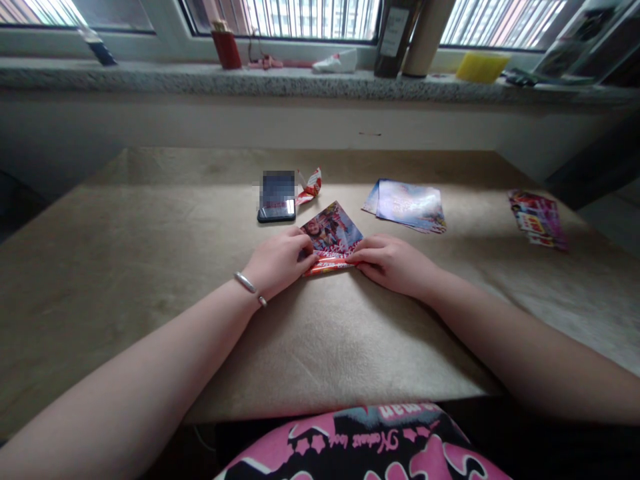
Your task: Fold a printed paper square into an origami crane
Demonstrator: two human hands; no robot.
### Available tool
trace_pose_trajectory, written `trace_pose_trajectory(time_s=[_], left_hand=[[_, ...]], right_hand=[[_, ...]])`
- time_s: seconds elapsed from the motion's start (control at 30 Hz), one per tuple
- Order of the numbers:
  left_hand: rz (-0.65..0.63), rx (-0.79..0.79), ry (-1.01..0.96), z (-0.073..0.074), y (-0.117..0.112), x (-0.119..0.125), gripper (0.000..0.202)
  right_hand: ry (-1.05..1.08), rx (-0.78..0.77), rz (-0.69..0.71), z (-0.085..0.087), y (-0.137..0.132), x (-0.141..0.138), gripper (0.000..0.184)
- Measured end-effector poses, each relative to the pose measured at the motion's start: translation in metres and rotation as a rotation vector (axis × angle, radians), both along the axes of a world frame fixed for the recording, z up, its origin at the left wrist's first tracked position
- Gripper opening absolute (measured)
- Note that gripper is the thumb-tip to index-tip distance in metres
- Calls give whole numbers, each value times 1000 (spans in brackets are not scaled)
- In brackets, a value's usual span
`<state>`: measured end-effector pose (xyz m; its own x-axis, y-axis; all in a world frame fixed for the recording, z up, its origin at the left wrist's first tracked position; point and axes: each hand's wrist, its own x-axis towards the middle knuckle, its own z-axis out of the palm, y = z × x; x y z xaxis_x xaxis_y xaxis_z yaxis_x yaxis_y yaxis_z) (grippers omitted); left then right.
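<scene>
A sheet of printed paper lies on the table in front of me, one corner pointing away. Its near edge is folded over into a red strip. My left hand grips the left end of that fold, fingers curled and pressed down. At the right end, my right hand pinches the fold between thumb and fingers. A phone lies just beyond my left hand, its screen blurred out. Beside the phone stands a small folded red and white paper piece.
Several glossy printed sheets lie stacked beyond my right hand. Colourful printed papers rest near the right edge of the table. On the window sill stand a red container, a dark bottle and a yellow block.
</scene>
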<state>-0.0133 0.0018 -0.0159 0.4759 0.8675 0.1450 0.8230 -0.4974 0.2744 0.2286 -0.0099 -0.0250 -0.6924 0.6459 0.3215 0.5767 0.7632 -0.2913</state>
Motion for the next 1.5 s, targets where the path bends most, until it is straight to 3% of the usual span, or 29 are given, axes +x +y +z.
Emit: trace_pose_trajectory(time_s=[0.47, 0.87, 1.5], left_hand=[[20, 94, -2, 0, 1, -1, 19], [-163, 175, 143, 8, -12, 0, 29], [-115, 243, 320, 10, -20, 10, 30]], right_hand=[[-128, 83, -53, -1, -1, -1, 27], [-160, 117, -108, -2, 4, 4, 28], [-187, 154, -132, -4, 3, 4, 28]])
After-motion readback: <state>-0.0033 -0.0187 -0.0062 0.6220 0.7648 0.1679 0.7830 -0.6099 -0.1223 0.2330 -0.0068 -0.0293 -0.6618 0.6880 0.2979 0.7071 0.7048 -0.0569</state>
